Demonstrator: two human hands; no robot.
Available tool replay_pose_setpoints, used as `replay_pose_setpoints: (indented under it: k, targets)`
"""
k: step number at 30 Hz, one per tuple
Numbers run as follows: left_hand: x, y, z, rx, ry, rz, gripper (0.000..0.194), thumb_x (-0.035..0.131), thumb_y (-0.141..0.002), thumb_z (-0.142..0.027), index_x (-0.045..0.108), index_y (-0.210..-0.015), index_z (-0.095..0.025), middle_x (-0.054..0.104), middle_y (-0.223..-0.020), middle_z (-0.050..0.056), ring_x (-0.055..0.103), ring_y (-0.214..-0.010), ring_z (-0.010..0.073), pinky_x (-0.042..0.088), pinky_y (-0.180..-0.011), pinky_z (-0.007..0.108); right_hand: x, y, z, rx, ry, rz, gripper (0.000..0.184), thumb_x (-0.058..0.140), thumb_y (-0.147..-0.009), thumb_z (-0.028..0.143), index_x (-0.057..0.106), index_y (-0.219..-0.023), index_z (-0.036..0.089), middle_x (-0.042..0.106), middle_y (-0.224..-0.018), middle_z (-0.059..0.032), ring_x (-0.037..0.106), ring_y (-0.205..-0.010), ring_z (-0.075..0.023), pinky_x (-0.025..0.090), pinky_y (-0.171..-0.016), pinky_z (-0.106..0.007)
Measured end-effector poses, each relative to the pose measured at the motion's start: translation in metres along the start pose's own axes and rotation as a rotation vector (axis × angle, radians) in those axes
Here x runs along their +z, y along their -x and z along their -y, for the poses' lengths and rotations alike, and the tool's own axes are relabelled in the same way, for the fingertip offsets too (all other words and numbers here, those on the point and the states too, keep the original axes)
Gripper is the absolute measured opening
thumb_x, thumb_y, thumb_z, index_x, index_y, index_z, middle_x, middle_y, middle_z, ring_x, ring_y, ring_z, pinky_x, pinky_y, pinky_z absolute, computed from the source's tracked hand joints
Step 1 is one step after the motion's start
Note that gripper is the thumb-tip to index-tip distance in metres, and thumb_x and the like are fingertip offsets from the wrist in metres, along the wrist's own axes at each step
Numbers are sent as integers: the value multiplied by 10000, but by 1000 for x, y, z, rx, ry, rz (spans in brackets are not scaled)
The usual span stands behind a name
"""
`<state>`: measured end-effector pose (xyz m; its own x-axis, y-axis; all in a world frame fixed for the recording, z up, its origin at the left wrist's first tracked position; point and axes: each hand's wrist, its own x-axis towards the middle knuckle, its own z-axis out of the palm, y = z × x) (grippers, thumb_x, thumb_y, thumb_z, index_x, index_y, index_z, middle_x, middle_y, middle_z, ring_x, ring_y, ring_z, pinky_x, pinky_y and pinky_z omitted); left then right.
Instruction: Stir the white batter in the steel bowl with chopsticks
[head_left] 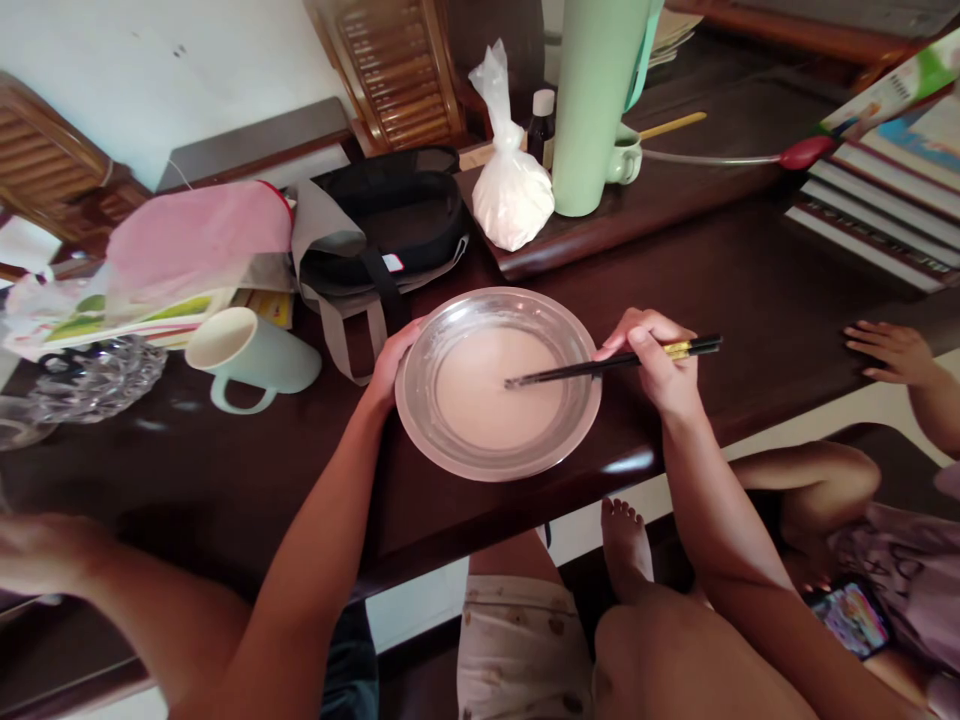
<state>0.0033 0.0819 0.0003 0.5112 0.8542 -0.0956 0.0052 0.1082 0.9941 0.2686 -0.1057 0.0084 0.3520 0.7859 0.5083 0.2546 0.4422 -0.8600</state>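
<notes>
A shiny metal bowl [495, 468] stands near the table's front edge, holding a pale, smooth liquid mixture [484, 405]. My left hand [396, 352] grips its left rim, the fingers partly hidden behind the side. On the bowl's right, my right hand [654, 352] is closed around black chopsticks [562, 373] with a gold band near the upper end. Their tips dip into the mixture close to the middle of the bowl. Behind the bowl, a knotted clear plastic bag of white powder [514, 200] sits on a raised board.
A green tumbler [592, 120] and a dark bottle [541, 130] stand by the bag. Leftward are a pale mug [259, 355], a black-and-grey bag [375, 230] and a glass dish [105, 385]. Books [885, 220] lie right, near another person's hand [889, 350]. Another arm [142, 600] extends at left.
</notes>
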Motion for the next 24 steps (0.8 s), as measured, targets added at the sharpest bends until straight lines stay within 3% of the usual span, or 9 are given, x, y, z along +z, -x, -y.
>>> replay_pose_setpoints:
  k: [2,5,7,10,12,15,19,21,24]
  targets:
    - [0,0,0,-10,4,2,310,569,-780,-379,722,-994,-214,746,-973,17,646,-1060,237,488,-952,350,0,0,0,19,-57,69,231,559,-940,332,722,-802,243,692,-688,-7,637,-640,-160,504,-621,-317]
    - [0,0,0,-3,-1,2,303,572,-777,-381,722,-983,-216,745,-970,15,647,-1049,227,483,-954,337,0,0,1,17,68,188,208,589,-921,343,741,-816,248,728,-777,-25,657,-752,-184,522,-706,-342]
    - [0,0,0,2,-4,-2,304,574,-778,-385,723,-984,-218,744,-983,17,649,-1043,222,480,-954,328,0,0,1,1,125,114,222,588,-920,355,744,-799,254,734,-781,-26,652,-763,-188,520,-729,-352]
    - [-1,0,0,2,-23,-8,323,560,-790,-391,720,-1010,-217,742,-992,26,651,-1042,230,488,-945,337,0,0,-1,8,3,7,243,563,-932,366,728,-790,256,705,-685,-13,642,-650,-176,518,-642,-338]
    - [-1,0,0,2,-39,-10,338,546,-795,-389,720,-1025,-212,742,-984,31,649,-1048,239,493,-940,350,0,1,-1,26,-47,89,219,574,-925,361,728,-812,254,707,-681,-11,654,-645,-179,521,-620,-335]
    - [-1,0,-1,2,-36,-16,332,550,-786,-375,728,-1012,-208,745,-982,26,645,-1057,238,491,-951,346,1,1,0,25,68,177,182,608,-905,349,745,-833,253,744,-783,-27,670,-755,-194,534,-707,-357]
    - [1,0,-2,-4,-11,-13,322,558,-785,-369,732,-1005,-210,746,-1004,26,643,-1069,235,487,-966,343,0,1,-1,-13,20,-3,245,561,-933,363,736,-797,258,719,-677,-14,642,-664,-180,515,-665,-345]
    - [1,1,-2,-6,-3,-6,323,553,-791,-368,728,-1012,-209,746,-998,27,642,-1077,237,488,-967,348,0,1,-2,7,-48,54,225,558,-935,353,734,-830,260,711,-661,-3,641,-620,-169,511,-628,-331]
    - [1,0,-1,-4,4,0,321,557,-786,-367,725,-1006,-204,747,-984,28,641,-1082,241,490,-962,353,0,1,0,21,31,193,166,605,-911,320,748,-857,256,743,-779,-18,672,-727,-181,521,-689,-339]
